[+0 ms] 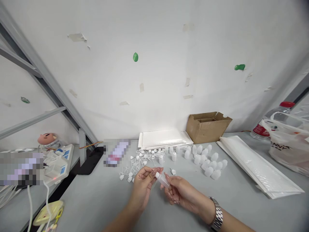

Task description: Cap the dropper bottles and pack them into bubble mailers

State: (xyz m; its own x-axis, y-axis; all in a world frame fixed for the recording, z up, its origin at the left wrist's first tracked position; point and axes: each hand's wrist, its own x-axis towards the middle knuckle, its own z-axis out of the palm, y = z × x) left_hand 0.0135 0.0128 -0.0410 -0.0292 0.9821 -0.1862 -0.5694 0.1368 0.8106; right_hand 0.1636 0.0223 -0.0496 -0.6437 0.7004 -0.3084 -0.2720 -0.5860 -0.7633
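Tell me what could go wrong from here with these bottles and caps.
The small bottle is tilted between the left hand and right hand, so it could slip if either loosens. The loose white cap lies just beyond the right hand and might get knocked away. The bunched bottles could scatter if bumped.
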